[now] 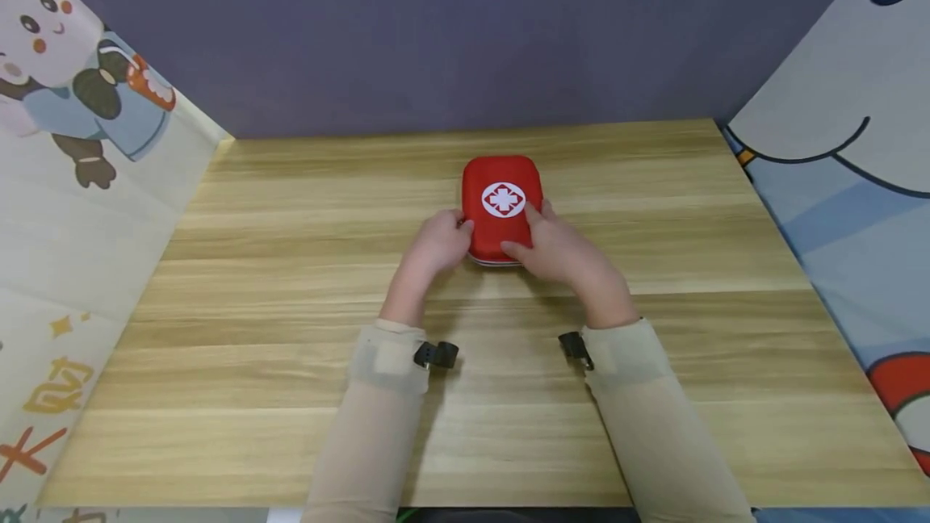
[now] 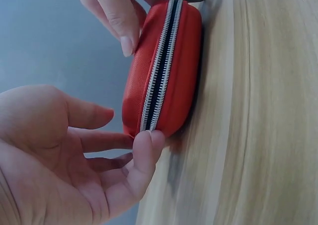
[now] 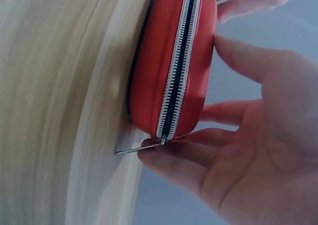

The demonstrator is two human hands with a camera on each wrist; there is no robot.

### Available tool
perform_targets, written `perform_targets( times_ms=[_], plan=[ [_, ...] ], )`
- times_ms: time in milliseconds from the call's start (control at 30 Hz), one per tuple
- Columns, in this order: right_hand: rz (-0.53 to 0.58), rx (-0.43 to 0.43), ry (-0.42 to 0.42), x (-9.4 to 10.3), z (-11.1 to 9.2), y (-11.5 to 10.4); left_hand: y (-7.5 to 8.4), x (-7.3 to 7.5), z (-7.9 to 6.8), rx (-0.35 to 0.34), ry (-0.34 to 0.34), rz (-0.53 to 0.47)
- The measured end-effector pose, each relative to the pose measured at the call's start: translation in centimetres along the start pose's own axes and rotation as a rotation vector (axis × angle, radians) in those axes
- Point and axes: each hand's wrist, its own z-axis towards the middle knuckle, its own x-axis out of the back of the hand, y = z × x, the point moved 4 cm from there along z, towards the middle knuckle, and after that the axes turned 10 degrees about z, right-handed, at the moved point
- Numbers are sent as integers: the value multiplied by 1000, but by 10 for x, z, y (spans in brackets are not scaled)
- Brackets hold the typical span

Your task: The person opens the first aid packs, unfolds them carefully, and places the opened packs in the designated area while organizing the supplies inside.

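Note:
A red first-aid case (image 1: 501, 176) with a white cross emblem lies on the wooden table. Along its front in both wrist views, two silver rows of zipper teeth (image 2: 162, 66) stand apart with a dark strip between. At the case's left side my left hand (image 1: 441, 239) holds the edge, bent fingers (image 2: 144, 150) against the corner where the teeth run out. My right hand (image 1: 559, 248) grips the right side, its thumb (image 1: 517, 252) over the top near the front. Fingers of that hand sit beside the metal zipper pull (image 3: 136, 149) at the right corner.
The wooden table (image 1: 291, 265) backs onto a dark grey-purple wall (image 1: 450, 39). Cartoon-printed panels flank it, a left panel (image 1: 109, 232) and a right panel (image 1: 835, 265). Black straps with small devices, including a left wrist camera (image 1: 437, 354), sit at both cuffs.

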Motion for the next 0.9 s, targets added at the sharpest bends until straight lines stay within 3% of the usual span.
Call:
perform_targets(
  times_ms=[167,300,467,700,900],
  plan=[
    [-6,-20,-2,-5,-1,-5,1,2,-2,-11,-18,-35],
    [-46,-21,18,-11,1,-13,0,2,-1,-7,-30,-124],
    [-125,-28,56,-19,5,-23,-5,-1,3,18,-50,-272],
    [-259,-25,137,-29,11,-32,-14,-8,7,95,-97,-567],
    [-287,-58,170,-29,13,-36,-13,-8,9,101,-96,-570]
  ],
)
